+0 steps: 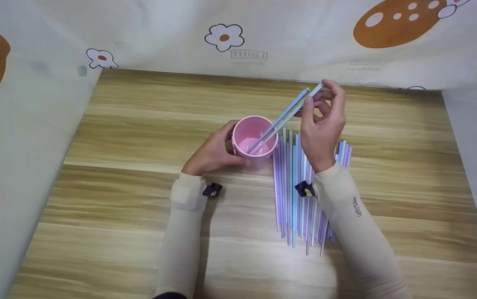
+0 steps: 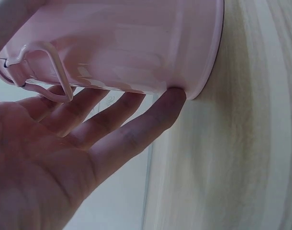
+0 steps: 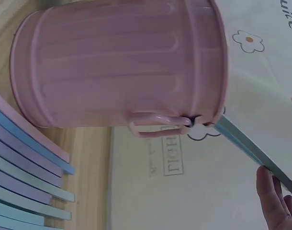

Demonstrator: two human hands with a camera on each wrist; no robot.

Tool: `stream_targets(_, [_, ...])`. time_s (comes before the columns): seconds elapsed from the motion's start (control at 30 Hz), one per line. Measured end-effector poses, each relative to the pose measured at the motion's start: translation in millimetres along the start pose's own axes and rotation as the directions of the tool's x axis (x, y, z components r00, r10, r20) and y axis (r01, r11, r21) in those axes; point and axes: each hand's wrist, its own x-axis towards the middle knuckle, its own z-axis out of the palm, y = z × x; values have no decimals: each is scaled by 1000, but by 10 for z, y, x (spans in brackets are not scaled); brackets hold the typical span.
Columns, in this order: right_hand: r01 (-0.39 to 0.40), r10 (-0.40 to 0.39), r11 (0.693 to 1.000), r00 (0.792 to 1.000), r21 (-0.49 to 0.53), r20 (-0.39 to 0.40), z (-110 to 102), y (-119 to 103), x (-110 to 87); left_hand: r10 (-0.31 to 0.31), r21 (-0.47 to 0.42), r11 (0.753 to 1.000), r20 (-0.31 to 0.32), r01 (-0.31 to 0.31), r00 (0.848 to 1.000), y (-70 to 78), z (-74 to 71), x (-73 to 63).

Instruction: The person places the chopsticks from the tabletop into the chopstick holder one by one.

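Note:
A small pink bucket (image 1: 238, 135) with ribbed sides and looped side handles stands upright on the wooden surface. My left hand (image 1: 213, 153) grips it from the left, thumb across the near side and fingers round the far side; in the left wrist view the fingertips press its wall. My right hand (image 1: 323, 124), above and right of the bucket, pinches the upper part of a long pale green stick (image 1: 290, 117) between thumb and fingers. Its lower end is inside the bucket. Beside it a blue stick (image 1: 286, 112) leans out over the same rim, close to my thumb.
Many pastel sticks (image 1: 292, 199) lie in a loose row on the wooden surface (image 1: 118, 199), right of the bucket and partly under my right forearm. A pale printed sheet (image 1: 172, 37) with flowers rises at the back and sides.

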Motion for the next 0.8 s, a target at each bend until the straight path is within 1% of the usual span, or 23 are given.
stream_targets(0.3, [15, -15, 1000, 997, -4, 74, 82, 75, -77, 7, -19, 1000, 6, -7, 1000, -15, 12, 14])
stream_targets(0.5, [6, -4, 1000, 994, -21, 113, 105, 107, -94, 5, -33, 999, 10, -5, 1000, -10, 15, 18])
stream_targets(0.6, [-4, 8, 1000, 990, -25, 138, 96, 108, -93, 2, -40, 999, 11, -2, 1000, -13, 12, 20])
stream_targets(0.63, [-6, 9, 1000, 989, -25, 144, 88, 107, -93, -2, -39, 999, 11, 2, 1000, 35, 12, 9])
stream_targets(0.67, [-10, 14, 1000, 989, -27, 149, 82, 72, -96, -2, -35, 999, 12, 3, 1000, 34, 9, 8])
stream_targets(0.8, [-27, 32, 999, 988, -35, 148, 15, 26, -100, -13, -5, 1000, 9, 13, 1000, 39, -7, 6])
